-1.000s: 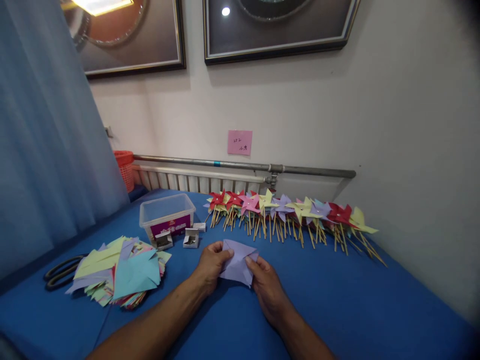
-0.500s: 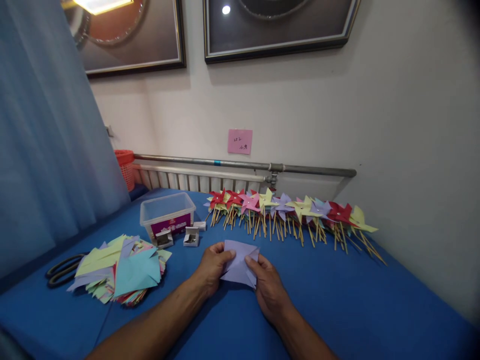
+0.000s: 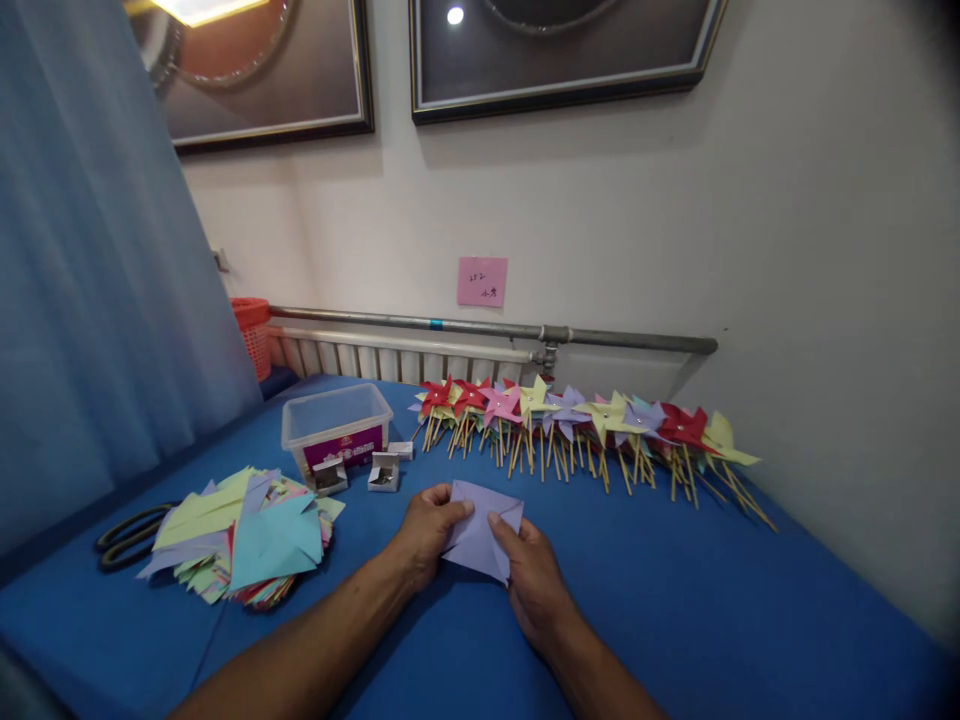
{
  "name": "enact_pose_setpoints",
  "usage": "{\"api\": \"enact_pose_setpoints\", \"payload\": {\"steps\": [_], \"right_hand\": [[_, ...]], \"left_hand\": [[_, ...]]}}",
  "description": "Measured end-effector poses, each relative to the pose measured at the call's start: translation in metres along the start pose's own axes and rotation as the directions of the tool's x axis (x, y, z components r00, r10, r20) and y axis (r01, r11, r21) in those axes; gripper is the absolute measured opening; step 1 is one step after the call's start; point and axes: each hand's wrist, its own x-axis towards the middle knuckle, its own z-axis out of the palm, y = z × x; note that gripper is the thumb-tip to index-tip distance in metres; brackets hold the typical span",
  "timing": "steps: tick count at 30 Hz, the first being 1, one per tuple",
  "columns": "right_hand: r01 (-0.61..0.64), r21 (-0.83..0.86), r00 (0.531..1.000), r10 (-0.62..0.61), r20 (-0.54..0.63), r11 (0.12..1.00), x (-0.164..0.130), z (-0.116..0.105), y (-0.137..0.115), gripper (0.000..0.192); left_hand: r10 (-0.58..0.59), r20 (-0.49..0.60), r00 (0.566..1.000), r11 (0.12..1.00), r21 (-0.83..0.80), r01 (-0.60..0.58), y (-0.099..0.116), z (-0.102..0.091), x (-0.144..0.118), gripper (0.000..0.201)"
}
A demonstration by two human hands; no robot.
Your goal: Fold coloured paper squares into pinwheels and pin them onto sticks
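A square of purple paper [image 3: 484, 530], with slits running in from its corners, is held up over the blue table cover. My left hand [image 3: 429, 532] pinches its left edge, thumb on top. On the right edge, my right hand [image 3: 531, 565] grips it the same way, thumb pressed on the face and fingers behind. To the left lies a pile of cut paper squares [image 3: 277, 545] in several colours, a light blue one on top. Black-handled scissors [image 3: 124, 545] stick out from under the pile; their blades are hidden.
Finished paper pinwheels [image 3: 570, 415] on wooden sticks lie in a long row at the back right. A clear plastic tub [image 3: 337, 425] stands behind small open boxes [image 3: 384, 472] of pins or tacks. A red basket [image 3: 253, 335] is by the curtain [image 3: 97, 250].
Both hands keep their hold on the purple paper. The right hand has shifted slightly and the sheet's right side has tilted a little. The camera view has moved very slightly.
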Motion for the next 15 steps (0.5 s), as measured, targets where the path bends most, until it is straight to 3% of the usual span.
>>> {"api": "enact_pose_setpoints", "payload": {"steps": [6,10,13,15], "right_hand": [[0.032,-0.08,0.999,-0.034,-0.033,0.996,0.0025,-0.0042,0.0042,0.043],[0.028,-0.116,0.999,-0.032,-0.036,0.993,0.0039,-0.0061,0.0065,0.045],[0.032,-0.15,0.998,-0.039,-0.047,0.988,0.0055,-0.0073,0.009,0.046],[0.041,-0.17,0.997,-0.051,-0.051,0.985,0.0062,-0.008,0.0104,0.045]], "left_hand": [[0.073,-0.068,0.995,0.997,0.025,-0.072,0.0043,-0.0039,0.0049,0.039],[0.181,-0.094,0.979,0.97,0.18,-0.162,0.007,-0.0069,0.0091,0.031],[0.337,-0.061,0.939,0.884,0.363,-0.294,0.0073,-0.0072,0.0088,0.018],[0.463,-0.008,0.886,0.768,0.503,-0.397,0.0083,-0.0069,0.0057,0.009]]}}
